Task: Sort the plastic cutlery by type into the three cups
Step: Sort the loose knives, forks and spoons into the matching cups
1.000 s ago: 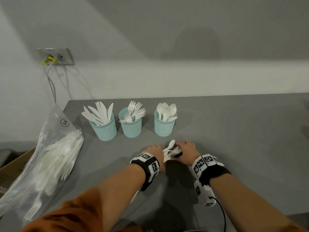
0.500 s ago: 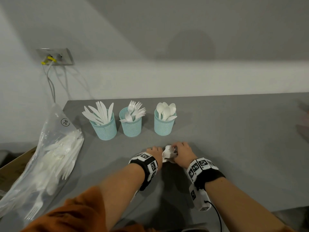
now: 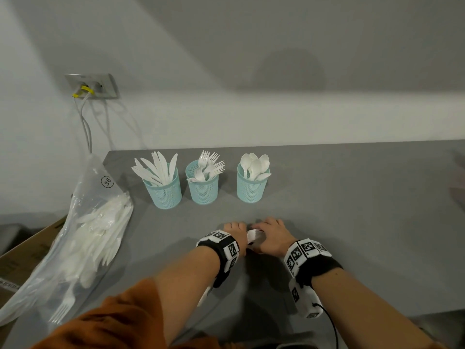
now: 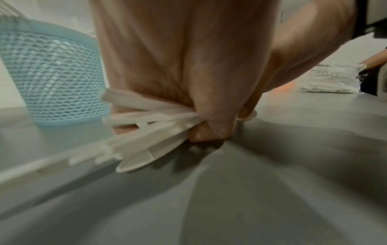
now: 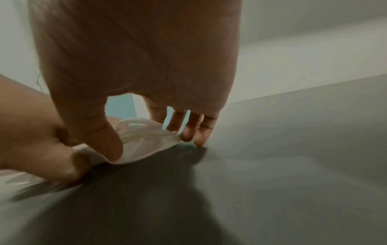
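Three teal mesh cups stand in a row at the back of the grey table: a knife cup, a fork cup and a spoon cup. In front of them a bundle of white plastic spoons lies low on the table between my hands. My left hand grips the handles with curled fingers. My right hand closes thumb and fingers round the spoon bowls, its fingertips touching the table. In the head view my hands hide most of the bundle.
A clear plastic bag full of white cutlery lies at the table's left edge, over a cardboard box. Cables hang from a wall outlet behind it. A white packet lies far off in the left wrist view.
The spoons stuck out fanned between my hands a second ago. Both hands have since closed together over them, and the bundle is now squeezed tight and mostly covered.
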{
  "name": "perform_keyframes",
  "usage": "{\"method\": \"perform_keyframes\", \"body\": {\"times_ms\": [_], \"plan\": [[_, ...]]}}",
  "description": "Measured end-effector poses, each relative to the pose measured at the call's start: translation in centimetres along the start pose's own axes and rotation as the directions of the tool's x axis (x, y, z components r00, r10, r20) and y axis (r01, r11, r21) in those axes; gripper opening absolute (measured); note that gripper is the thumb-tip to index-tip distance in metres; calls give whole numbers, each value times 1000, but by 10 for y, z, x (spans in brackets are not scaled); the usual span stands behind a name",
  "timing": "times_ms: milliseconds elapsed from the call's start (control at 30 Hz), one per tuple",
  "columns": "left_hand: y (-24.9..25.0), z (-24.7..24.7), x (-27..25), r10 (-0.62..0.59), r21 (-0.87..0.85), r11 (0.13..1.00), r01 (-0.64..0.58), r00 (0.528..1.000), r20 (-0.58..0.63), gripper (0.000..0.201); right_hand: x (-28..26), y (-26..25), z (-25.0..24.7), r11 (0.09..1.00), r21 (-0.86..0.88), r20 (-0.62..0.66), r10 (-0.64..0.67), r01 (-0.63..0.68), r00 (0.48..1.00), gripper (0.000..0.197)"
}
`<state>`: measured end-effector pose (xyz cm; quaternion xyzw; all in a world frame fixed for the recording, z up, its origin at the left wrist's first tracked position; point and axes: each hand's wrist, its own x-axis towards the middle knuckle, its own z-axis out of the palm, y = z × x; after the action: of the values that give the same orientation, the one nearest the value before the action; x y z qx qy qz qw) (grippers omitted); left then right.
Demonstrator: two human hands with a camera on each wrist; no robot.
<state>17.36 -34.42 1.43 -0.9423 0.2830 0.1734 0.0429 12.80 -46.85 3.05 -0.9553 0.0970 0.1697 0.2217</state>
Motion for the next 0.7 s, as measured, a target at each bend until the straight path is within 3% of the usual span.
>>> {"method": "perform_keyframes", "body": {"times_ms": [167, 333, 433, 533, 633, 700], "plan": [[-9, -7, -5, 41, -21, 999, -41, 999, -29, 49, -1, 0, -4, 995, 98, -26, 5, -3, 1000, 54], [-34, -23, -8, 71, -344, 935, -86, 996, -56, 45, 4, -10, -24, 970, 223, -226, -48, 100, 973, 39], [-53, -32, -10, 134, -601, 791, -114, 991, -12, 40, 5, -27, -36, 961, 227, -312, -82, 158, 946, 39], [-65, -42, -9, 170, -733, 645, -214, 976, -136, 50, 7, -47, -46, 894, 376, -413, -72, 242, 908, 44], [-75, -68, -21, 157, -821, 494, -286, 958, -240, 25, 7, -67, -57, 790, 533, -455, -35, 304, 890, 52], [-80, -81, -27, 166, -879, 360, -312, 949, -269, 25, 8, -77, -63, 739, 584, -467, -34, 337, 883, 56]]}}
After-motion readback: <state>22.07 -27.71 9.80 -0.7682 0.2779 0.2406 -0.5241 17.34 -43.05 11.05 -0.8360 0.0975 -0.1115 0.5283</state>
